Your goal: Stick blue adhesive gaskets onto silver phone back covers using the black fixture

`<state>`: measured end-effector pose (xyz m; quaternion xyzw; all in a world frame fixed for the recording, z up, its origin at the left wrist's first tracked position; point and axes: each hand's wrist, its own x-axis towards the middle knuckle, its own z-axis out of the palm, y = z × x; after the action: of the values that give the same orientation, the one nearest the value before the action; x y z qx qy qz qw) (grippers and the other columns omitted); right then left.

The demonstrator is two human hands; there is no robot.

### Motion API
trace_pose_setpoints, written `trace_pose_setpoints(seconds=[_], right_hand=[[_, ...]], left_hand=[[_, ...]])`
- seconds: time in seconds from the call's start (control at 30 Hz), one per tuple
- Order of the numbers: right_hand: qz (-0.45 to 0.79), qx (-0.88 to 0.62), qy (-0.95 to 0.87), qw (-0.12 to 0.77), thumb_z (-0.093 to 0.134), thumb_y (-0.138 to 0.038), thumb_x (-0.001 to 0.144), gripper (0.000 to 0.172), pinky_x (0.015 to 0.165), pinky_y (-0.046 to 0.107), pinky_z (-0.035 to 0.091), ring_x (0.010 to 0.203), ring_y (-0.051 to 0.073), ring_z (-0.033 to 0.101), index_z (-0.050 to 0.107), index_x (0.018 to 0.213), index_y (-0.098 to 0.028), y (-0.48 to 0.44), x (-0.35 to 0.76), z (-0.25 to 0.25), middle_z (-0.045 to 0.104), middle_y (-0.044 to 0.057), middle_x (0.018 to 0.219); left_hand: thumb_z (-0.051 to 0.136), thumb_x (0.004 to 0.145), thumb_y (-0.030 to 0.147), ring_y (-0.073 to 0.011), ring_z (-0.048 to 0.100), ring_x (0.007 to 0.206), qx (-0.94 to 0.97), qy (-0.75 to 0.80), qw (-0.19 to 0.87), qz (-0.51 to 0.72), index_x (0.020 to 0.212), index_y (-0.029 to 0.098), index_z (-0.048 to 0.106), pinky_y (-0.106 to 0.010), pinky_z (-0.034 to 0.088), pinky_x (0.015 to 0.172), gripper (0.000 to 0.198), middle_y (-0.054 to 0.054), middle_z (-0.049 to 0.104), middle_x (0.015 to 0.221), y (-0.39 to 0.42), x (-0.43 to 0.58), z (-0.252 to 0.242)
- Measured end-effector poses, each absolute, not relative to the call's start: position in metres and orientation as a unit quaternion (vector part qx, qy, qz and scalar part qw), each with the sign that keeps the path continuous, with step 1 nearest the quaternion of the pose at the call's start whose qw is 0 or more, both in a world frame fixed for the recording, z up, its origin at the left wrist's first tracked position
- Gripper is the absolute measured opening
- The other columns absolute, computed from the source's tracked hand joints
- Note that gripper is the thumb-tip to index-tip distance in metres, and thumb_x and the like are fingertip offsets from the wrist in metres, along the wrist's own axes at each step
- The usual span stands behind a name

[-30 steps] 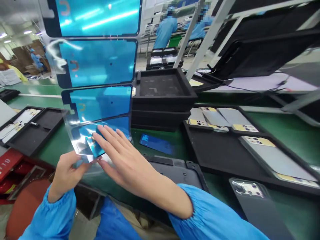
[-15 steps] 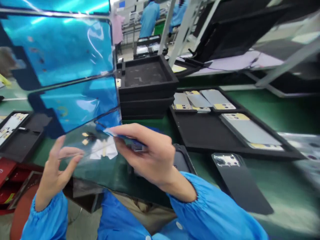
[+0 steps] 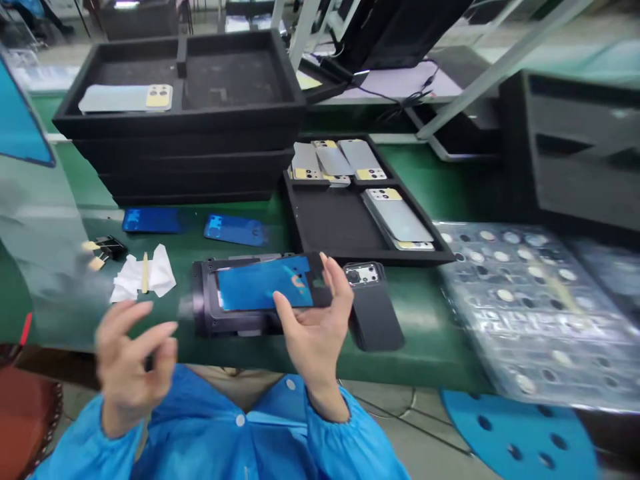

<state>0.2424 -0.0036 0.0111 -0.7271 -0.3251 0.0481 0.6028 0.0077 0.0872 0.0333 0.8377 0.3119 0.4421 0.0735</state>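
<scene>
My right hand [image 3: 317, 340] grips a blue film piece [image 3: 255, 283] with a dark end, thumb on its face and fingers at its right edge. It is held over a dark metal fixture [image 3: 203, 313]; whether the two touch I cannot tell. My left hand [image 3: 135, 360] is blurred, its fingers curled but apart and empty, in front of a crumpled white wipe [image 3: 161, 270] with a thin tan stick [image 3: 145, 272] on it. Just right of my right hand lies a dark phone back panel [image 3: 377, 313] with a camera cutout.
Two blue film pieces [image 3: 235, 230] lie behind the fixture, near a black binder clip [image 3: 114, 247]. Stacked black trays [image 3: 195, 123] stand at the back left. Another black tray [image 3: 325, 227] holds silvery panels. Clear plastic trays [image 3: 530, 300] are at right, a clear sheet at left.
The large sheet of blue films has swung to the far left edge, out of my left hand. My right hand has moved right and now holds a single blue film piece over the fixture.
</scene>
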Motion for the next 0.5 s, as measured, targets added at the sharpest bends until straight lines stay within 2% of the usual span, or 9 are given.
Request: trace_pose_setpoints(seconds=[0.03,0.1,0.23,0.3,0.4,0.5], right_hand=[[0.062,-0.73,-0.321,0.6,0.065,-0.028,0.094,0.07,0.057,0.025,0.064,0.146,0.037,0.045,0.034,0.156,-0.032,-0.005,0.241,0.006,0.039,0.015,0.16],[0.078,-0.729,-0.316,0.602,0.064,-0.027,0.094,0.072,0.056,0.025,0.065,0.142,0.037,0.051,0.031,0.158,-0.033,-0.007,0.239,0.002,0.033,0.016,0.164],[0.105,-0.719,-0.326,0.605,0.062,-0.024,0.095,0.07,0.059,0.027,0.066,0.141,0.037,0.053,0.031,0.158,-0.034,-0.01,0.238,0.003,0.029,0.016,0.167],[0.104,-0.717,-0.337,0.602,0.06,-0.024,0.096,0.067,0.064,0.031,0.068,0.146,0.037,0.047,0.034,0.157,-0.034,-0.01,0.238,0.005,0.029,0.015,0.167],[0.096,-0.722,-0.348,0.59,0.06,-0.024,0.097,0.064,0.077,0.041,0.069,0.152,0.038,0.037,0.036,0.155,-0.033,-0.012,0.238,0.006,0.027,0.014,0.168],[0.109,-0.732,-0.359,0.569,0.062,-0.026,0.097,0.064,0.082,0.046,0.068,0.147,0.04,0.044,0.036,0.154,-0.034,-0.016,0.239,0.006,0.018,0.014,0.171]], left_hand=[[0.067,0.091,0.02,-0.0305,0.055,0.132,0.867,0.256,0.064,0.423,0.12,0.032,0.068,-0.047,0.043,0.112,0.032,-0.006,0.062,0.129,0.082,0.028,0.029],[0.062,0.097,0.026,-0.0307,0.054,0.133,0.905,0.225,0.055,0.356,0.121,0.027,0.071,-0.045,0.041,0.113,0.026,-0.01,0.065,0.131,0.077,0.058,0.022],[0.047,0.104,0.047,-0.0354,0.034,0.15,0.936,0.244,0.054,0.249,0.142,0.031,0.063,-0.051,0.026,0.121,0.045,-0.013,0.051,0.154,0.083,0.074,0.007],[0.043,0.103,0.054,-0.0368,0.029,0.152,0.941,0.249,0.055,0.221,0.148,0.034,0.057,-0.053,0.023,0.122,0.051,-0.013,0.045,0.16,0.085,0.071,0.002],[0.038,0.103,0.057,-0.0372,0.025,0.154,0.945,0.251,0.06,0.201,0.149,0.034,0.055,-0.054,0.02,0.122,0.054,-0.013,0.04,0.162,0.086,0.067,-0.003],[0.036,0.104,0.055,-0.0374,0.023,0.154,0.944,0.263,0.06,0.191,0.148,0.032,0.057,-0.055,0.019,0.122,0.053,-0.015,0.038,0.163,0.084,0.065,-0.004]])
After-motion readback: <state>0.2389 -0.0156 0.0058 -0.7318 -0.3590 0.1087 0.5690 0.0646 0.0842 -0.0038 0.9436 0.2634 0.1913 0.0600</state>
